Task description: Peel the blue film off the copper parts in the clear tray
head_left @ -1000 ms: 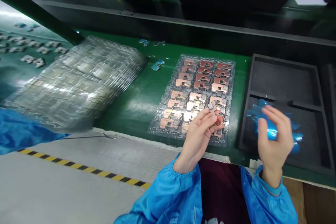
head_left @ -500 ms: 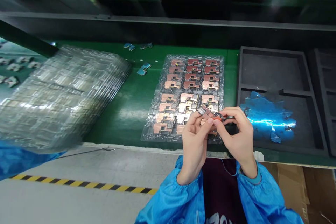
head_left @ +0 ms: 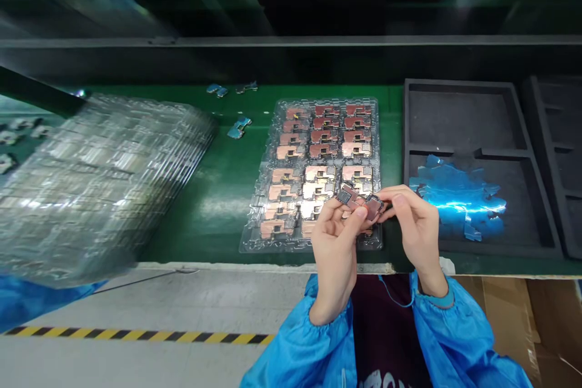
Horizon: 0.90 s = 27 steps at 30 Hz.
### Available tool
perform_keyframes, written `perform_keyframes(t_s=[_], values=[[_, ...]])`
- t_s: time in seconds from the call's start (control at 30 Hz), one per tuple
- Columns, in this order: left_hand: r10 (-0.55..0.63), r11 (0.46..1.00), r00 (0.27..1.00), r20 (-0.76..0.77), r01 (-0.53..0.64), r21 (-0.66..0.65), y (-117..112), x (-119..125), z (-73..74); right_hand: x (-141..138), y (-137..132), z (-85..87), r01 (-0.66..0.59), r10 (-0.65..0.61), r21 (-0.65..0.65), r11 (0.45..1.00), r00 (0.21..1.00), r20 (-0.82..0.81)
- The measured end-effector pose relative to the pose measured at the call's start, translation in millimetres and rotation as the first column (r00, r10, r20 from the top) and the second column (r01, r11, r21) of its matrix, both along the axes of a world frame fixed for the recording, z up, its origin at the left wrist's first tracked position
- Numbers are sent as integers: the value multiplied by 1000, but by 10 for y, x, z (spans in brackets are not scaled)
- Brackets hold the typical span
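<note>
My left hand (head_left: 334, 245) pinches a small copper-coloured circuit board (head_left: 373, 207) between thumb and fingers, with a dark, component-covered end to the left. My right hand (head_left: 416, 221) is closed at the board's right edge, fingertips pressed together there; what lies between them is too small to make out. Beneath and behind my hands lies a clear plastic tray (head_left: 251, 245), with rows of similar copper-faced boards in its pockets. My left hand covers part of the tray's lower right.
A black compartment tray (head_left: 473, 112) on the right holds a heap of blue film pieces (head_left: 459, 191). Stacked clear trays (head_left: 104, 176) stand at the left, by another person's blue sleeve (head_left: 40, 303). Several blue-covered boards (head_left: 239, 127) lie behind, on the green bench (head_left: 204, 206).
The board has turned, showing more of its right part. My right thumb has drawn back from the board's middle to its right edge. The view has shifted slightly.
</note>
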<state>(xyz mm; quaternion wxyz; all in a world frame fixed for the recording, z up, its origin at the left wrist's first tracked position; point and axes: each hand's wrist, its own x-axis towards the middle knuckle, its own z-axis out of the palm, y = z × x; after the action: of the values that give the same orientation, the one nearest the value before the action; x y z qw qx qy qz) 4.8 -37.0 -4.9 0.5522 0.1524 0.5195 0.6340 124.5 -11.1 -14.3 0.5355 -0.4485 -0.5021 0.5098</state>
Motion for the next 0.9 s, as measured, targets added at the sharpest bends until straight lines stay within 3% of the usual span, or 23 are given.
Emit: perform_keyframes(t_s=[0.1, 0.33, 0.57, 0.77, 0.9], values=[[7, 1000, 1000, 4, -7, -14, -3, 8, -10, 12, 2, -24, -15, 15, -35, 999, 1000, 0], [18, 1000, 1000, -16, -18, 3, -15, 51, -15, -48, 19, -68, 112, -111, -11, 994, 991, 69], [5, 999, 994, 105, -1, -38, 38, 19, -24, 21, -6, -83, -43, 39, 33, 999, 992, 117], [46, 999, 996, 76, -44, -24, 27, 53, -20, -94, -77, -164, 119, -133, 86, 989, 972, 191], [54, 998, 998, 41, -53, -36, 16, 48, -17, -69, -51, -159, 85, -102, 86, 993, 970, 219]])
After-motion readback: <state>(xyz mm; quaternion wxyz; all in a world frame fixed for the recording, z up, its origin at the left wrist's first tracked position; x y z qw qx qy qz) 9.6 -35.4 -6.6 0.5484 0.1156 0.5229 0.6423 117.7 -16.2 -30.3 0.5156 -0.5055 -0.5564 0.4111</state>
